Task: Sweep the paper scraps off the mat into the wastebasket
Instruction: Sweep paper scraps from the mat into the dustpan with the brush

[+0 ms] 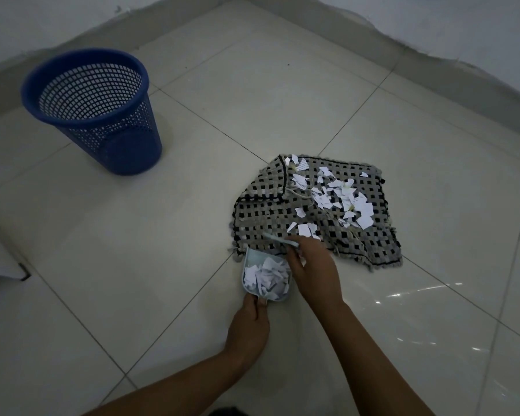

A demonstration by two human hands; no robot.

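Observation:
A grey-and-black woven mat (370,244) lies rumpled on the tiled floor, its far left corner folded over. Several white paper scraps (339,196) are scattered on its far half. A small pale-blue dustpan (246,267) rests on the floor at the mat's near left edge, holding a heap of scraps (267,277). My left hand (248,324) grips the dustpan's short handle. My right hand (311,265) holds a small pale brush (278,239) at the mat's near edge, just beyond the pan. A blue mesh wastebasket (93,109) stands upright at the far left, apart from the mat.
Glossy white floor tiles (168,223) surround the mat. Walls with a grey skirting run along the far side and the right. A pale furniture edge (0,256) juts in at the left.

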